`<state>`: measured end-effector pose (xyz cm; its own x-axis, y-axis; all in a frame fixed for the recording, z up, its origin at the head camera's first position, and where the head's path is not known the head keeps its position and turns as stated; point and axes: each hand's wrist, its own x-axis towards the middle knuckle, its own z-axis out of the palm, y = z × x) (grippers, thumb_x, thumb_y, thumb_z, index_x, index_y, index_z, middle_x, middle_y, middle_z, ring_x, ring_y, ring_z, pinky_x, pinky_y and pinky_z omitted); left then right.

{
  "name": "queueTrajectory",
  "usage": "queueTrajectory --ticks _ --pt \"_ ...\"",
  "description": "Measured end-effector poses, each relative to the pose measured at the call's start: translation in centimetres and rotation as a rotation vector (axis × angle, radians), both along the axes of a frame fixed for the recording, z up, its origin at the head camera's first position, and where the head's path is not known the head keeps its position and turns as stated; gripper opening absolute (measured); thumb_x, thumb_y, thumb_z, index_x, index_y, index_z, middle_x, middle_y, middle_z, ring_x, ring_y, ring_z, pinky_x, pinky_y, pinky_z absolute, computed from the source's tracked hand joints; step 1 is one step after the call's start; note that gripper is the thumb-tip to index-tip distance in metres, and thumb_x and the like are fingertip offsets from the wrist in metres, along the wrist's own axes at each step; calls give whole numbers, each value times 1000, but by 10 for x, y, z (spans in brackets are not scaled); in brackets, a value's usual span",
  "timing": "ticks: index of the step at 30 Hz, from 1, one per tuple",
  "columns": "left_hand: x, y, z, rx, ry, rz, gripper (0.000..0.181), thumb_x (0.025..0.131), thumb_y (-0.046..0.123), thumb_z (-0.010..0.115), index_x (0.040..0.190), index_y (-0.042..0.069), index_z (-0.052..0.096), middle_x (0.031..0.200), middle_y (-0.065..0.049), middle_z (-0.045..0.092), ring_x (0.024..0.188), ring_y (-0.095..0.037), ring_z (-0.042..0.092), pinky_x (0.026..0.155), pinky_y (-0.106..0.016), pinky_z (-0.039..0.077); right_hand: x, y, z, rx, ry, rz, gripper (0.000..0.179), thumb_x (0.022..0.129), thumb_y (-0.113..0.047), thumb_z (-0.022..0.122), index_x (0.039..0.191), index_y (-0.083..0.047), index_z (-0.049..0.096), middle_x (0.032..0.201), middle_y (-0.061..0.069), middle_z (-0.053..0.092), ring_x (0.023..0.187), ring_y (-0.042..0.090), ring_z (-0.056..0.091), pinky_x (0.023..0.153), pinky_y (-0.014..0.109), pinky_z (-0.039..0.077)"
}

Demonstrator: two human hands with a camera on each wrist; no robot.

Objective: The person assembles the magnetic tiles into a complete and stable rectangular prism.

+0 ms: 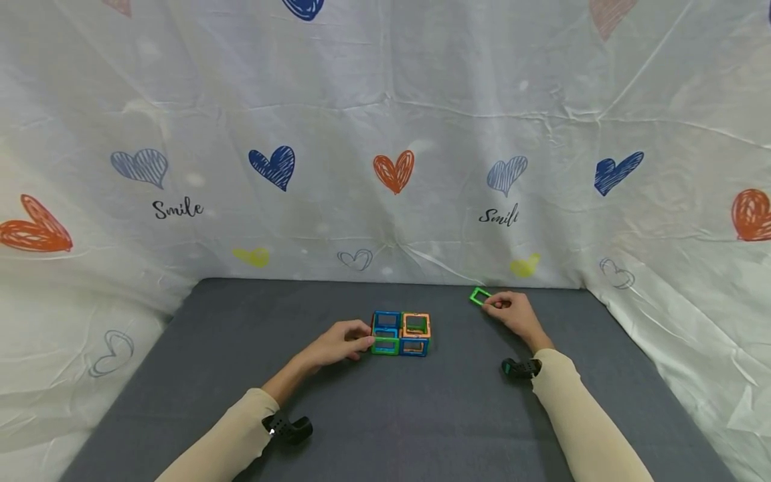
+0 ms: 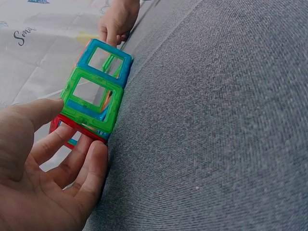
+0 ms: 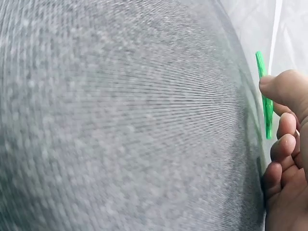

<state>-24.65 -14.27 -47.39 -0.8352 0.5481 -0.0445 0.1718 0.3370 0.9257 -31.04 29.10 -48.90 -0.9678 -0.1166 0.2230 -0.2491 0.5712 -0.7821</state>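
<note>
A small block structure of magnetic tiles [image 1: 400,333] stands on the table, with blue, green and orange square frames. My left hand [image 1: 340,343] holds its left end. In the left wrist view the thumb is at the edge of the green front tile [image 2: 115,103], while the fingers rest against a red tile [image 2: 82,129] at the end. Off to the right, near the table's back edge, my right hand [image 1: 512,313] pinches a loose green square tile [image 3: 267,118] between thumb and index finger. That tile appears edge-on in the right wrist view, the other fingers loosely curled below.
A dark grey cloth [image 1: 385,415] covers the table. Behind it hangs a white curtain [image 1: 337,221] printed with hearts and "Smile", which meets the table's back edge close to the right hand. Black bands [image 1: 289,428] are worn on both wrists.
</note>
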Motion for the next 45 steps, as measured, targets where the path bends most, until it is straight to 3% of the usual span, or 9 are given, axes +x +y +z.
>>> queueTrajectory --ticks 10,20,37,45 --pt "0 0 0 14 3 -15 31 106 23 60 122 -2 64 115 -12 65 102 -29 65 81 -39 58 6 6 5 -1 0 15 14 93 -9 77 99 4 77 82 7 62 65 15 50 59 26 43" --pt "4 -2 7 13 -12 5 29 106 22 60 123 -2 64 116 -14 65 103 -33 64 82 -42 58 18 7 10 -8 25 84 13 95 -9 75 101 3 76 84 10 63 66 16 51 61 27 44" --pt "0 0 0 3 -4 2 28 105 25 61 121 3 66 112 -7 66 100 -25 65 80 -37 58 26 7 13 -37 42 145 9 93 -7 76 99 0 77 82 7 62 65 13 52 59 24 45" --pt "0 1 -1 5 -11 6 27 105 25 61 121 3 66 112 -6 66 100 -24 64 81 -38 58 35 -4 21 -66 82 219 7 93 -4 75 99 0 76 85 8 63 66 14 54 59 24 47"
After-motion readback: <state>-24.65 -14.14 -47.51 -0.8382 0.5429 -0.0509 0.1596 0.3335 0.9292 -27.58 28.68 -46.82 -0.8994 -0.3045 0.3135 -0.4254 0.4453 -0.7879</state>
